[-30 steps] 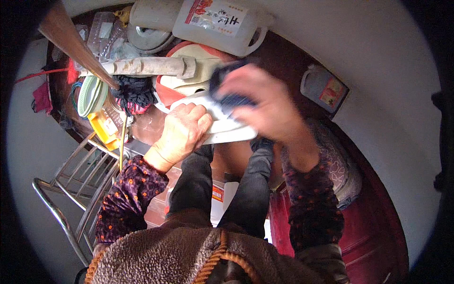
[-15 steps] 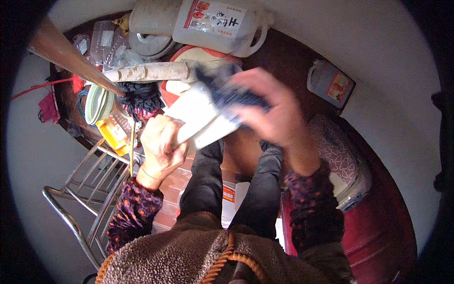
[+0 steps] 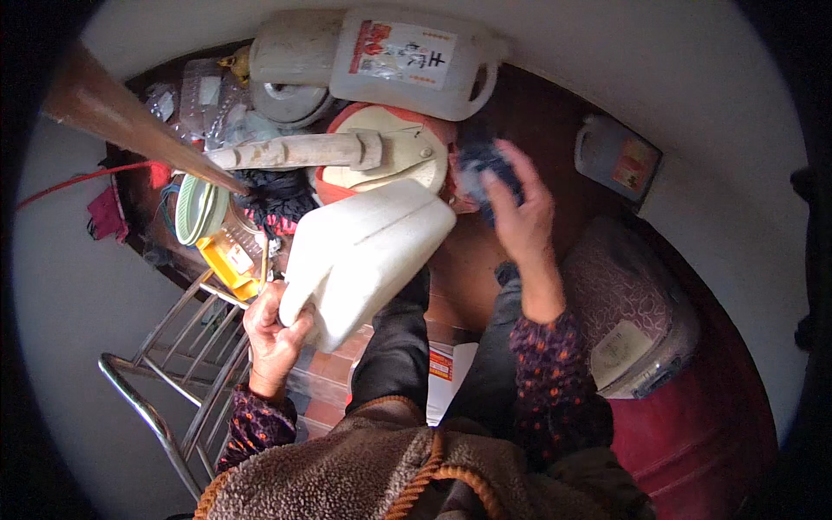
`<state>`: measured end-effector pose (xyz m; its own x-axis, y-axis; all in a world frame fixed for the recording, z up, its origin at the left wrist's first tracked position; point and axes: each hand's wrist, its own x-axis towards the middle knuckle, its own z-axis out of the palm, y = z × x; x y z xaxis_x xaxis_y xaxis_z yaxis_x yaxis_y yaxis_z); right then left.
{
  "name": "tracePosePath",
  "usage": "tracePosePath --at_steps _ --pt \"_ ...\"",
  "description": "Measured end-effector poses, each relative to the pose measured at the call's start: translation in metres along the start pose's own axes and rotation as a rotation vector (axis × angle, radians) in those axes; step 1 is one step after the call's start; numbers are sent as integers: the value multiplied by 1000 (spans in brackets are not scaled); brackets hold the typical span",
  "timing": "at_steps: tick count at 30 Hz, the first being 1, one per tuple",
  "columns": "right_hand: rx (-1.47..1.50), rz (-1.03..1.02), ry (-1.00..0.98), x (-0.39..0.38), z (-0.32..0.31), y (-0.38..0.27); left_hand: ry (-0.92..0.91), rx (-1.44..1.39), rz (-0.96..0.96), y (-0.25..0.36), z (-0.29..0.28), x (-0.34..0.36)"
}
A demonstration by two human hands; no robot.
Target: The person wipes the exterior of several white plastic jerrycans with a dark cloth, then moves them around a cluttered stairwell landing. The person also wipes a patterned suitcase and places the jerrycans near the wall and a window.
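Note:
My left hand [image 3: 276,334] grips the handle end of a white plastic jug [image 3: 364,256], which lies tilted across the middle of the view above my knees. My right hand [image 3: 518,208] is raised to the right of the jug and closed on a dark blue cloth [image 3: 482,165]. The cloth is off the jug, near a cream round lid on a red container [image 3: 390,156].
A large clear jug with a red and white label [image 3: 407,61] lies at the top. A wooden stick [image 3: 295,152] and a brown handle [image 3: 121,117] cross the left. A metal rack [image 3: 173,364] stands lower left, a patterned appliance [image 3: 633,303] right, a small bottle [image 3: 617,160] upper right.
My left hand slid down to the jug's handle and swung the jug lower and leftward. My right hand lifted the cloth off the jug and moved up to the right.

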<state>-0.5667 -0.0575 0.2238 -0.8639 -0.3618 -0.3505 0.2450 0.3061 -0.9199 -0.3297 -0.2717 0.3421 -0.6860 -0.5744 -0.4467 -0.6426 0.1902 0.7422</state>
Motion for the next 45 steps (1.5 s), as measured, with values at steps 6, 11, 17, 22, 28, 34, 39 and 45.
tracePosePath --at_steps 6,11,17,22,28,34,39,45 --pt "-240 -159 -359 -30 37 7 11 -23 -170 30 -39 -5" --pt "30 579 90 -52 4 94 253 -367 -188 40 -80 -8" --pt "515 383 229 -102 -24 130 170 -726 -252 4 35 10" --pt "205 711 73 -133 -63 186 97 -670 -374 6 97 19" --pt "217 1088 239 -181 -68 239 -22 -704 -402 -4 224 72" --pt "258 465 153 -167 -102 231 -290 -799 -363 3 466 169" --pt "623 918 -89 -145 -126 229 -437 -829 -374 12 585 210" --pt "376 837 -104 -160 -122 242 -371 -649 -408 9 636 234"
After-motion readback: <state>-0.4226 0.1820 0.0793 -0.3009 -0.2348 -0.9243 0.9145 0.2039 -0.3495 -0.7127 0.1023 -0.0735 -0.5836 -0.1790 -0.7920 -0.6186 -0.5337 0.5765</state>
